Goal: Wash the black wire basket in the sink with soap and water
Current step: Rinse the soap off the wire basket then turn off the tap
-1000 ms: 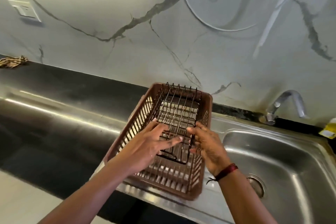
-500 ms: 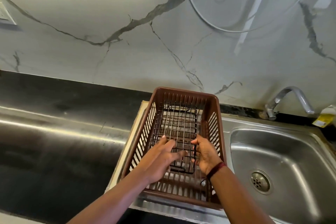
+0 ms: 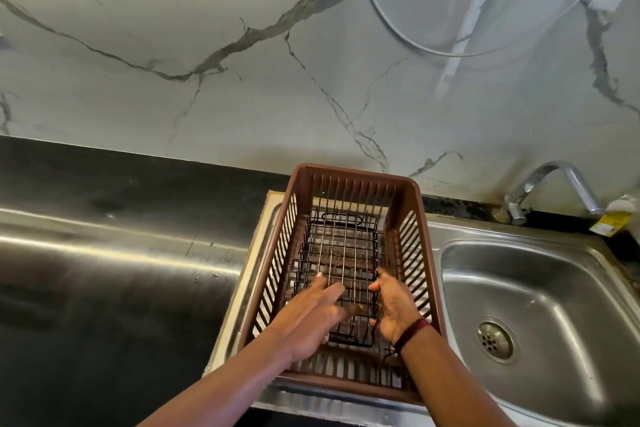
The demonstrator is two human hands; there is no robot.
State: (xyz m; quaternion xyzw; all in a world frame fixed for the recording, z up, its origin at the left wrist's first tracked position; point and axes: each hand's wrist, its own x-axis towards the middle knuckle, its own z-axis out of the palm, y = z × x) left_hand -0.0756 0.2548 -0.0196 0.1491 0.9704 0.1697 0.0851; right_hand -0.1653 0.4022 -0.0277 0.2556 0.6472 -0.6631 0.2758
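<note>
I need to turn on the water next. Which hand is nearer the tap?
Right. The right hand grips the black wire basket on its tap side; the left hand lies on the basket's far side from the tap.

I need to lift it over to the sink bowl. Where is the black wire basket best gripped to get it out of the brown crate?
Probably by the black wire basket's two long side rims, one of the hands on each, coming from above: the brown crate's walls block sideways reach and its top is open.
</note>
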